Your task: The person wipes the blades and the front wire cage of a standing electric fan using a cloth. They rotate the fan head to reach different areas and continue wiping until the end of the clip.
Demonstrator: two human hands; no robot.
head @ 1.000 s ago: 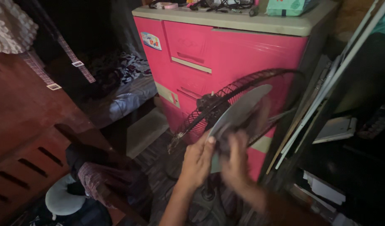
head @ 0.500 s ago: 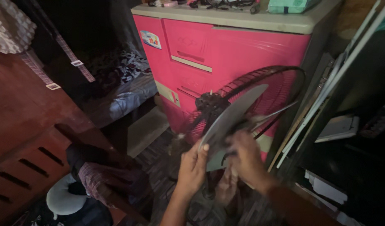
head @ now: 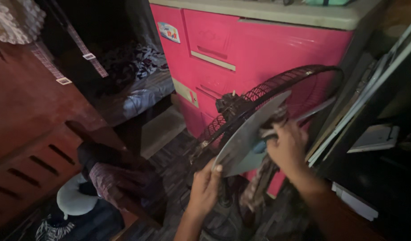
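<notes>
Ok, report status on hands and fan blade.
Left hand grips fan blade edge. Right hand presses cloth on blade. Rear grille behind.

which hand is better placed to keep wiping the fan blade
Right. The right hand already presses a rag on the fan blade near its hub; the left hand only steadies the blade's lower edge.

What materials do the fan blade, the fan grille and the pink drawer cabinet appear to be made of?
Fan blade: probably plastic, grey, smooth with a dull sheen.
Fan grille: likely metal wire, dark coated, thin ribs radiating to a round rim.
Pink drawer cabinet: looks like glossy moulded plastic, with soft reflections and a beige top.
</notes>
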